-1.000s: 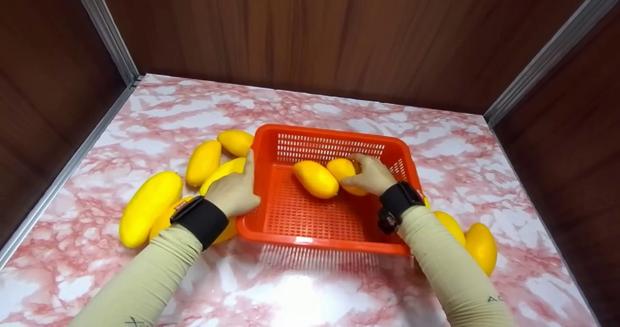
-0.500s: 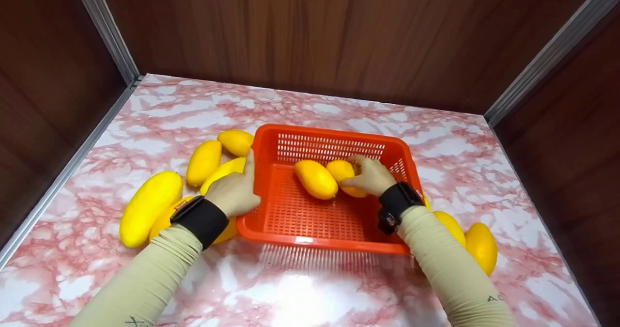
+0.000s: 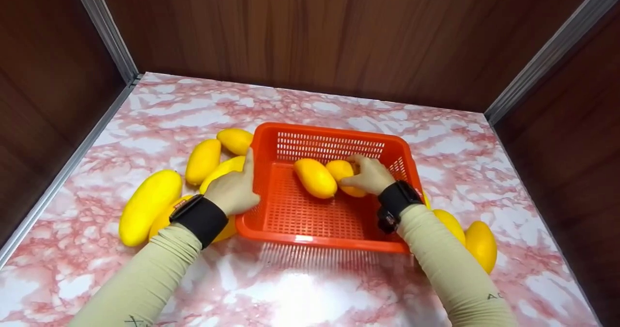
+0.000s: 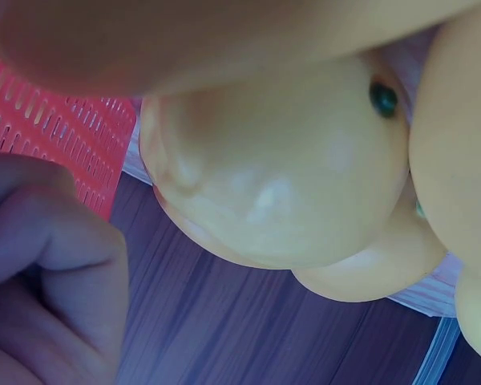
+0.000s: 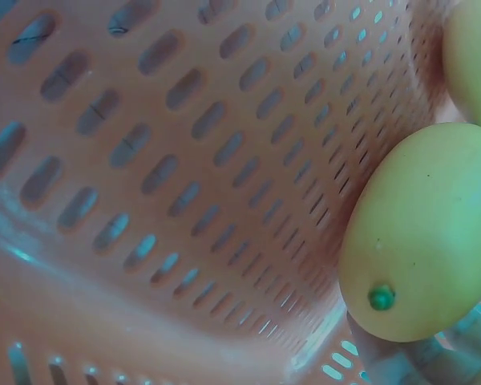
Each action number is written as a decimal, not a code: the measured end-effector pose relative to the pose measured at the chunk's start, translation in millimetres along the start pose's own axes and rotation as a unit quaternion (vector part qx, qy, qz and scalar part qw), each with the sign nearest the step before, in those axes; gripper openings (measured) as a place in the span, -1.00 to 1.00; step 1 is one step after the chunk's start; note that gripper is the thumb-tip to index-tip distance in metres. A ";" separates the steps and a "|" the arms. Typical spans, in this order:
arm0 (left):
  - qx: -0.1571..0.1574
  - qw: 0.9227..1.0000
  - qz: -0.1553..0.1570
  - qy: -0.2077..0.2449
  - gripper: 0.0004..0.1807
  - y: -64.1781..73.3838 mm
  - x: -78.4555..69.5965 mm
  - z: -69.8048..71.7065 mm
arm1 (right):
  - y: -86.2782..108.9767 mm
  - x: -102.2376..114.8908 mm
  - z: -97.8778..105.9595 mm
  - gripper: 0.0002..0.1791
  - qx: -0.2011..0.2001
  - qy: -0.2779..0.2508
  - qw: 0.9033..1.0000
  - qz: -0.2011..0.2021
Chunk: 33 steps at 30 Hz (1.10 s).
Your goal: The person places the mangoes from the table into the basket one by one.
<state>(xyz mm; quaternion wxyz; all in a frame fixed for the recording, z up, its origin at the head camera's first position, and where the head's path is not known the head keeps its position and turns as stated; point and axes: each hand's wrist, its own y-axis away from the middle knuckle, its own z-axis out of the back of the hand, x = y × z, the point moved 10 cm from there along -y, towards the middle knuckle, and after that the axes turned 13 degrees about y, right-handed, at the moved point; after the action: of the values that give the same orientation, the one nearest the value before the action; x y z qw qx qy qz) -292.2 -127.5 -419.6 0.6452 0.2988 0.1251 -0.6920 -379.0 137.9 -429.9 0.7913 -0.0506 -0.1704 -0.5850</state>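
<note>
An orange-red perforated plastic basket (image 3: pixel 334 242) stands in the middle of the table. My left hand (image 3: pixel 232 191) holds its left side, thumb over the rim and other fingers partly hidden; bent fingers (image 4: pixel 56 265) show beside the red mesh in the left wrist view. Inside the basket my right hand (image 3: pixel 372 176) grips a yellow mango (image 3: pixel 340 170), thumb in front and fingers behind. In the right wrist view this mango (image 5: pixel 421 233) has a green stem spot. Another mango (image 3: pixel 315 178) lies against its left side on the basket floor.
Several yellow mangoes lie left of the basket, among them a long one (image 3: pixel 150 208) and a smaller one (image 3: pixel 203 162). To the right, beside my forearm, are more mangoes (image 3: pixel 481 247). Dark wooden panels (image 3: pixel 310 36) enclose the pink-and-white marbled table (image 3: pixel 87 254).
</note>
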 end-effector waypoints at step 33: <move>0.008 1.000 0.004 0.011 0.13 0.2 0.4 -1.2 | 0.2 -2.1 3.5 -0.17 0.021 -0.013 1.000 -0.014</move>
<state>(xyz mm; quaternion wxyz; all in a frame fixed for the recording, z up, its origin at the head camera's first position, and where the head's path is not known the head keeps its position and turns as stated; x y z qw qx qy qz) -291.7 -127.2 -420.8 0.6440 0.3120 0.1253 -0.6871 -380.1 140.9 -427.3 0.7819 -0.0390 -0.1936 -0.5913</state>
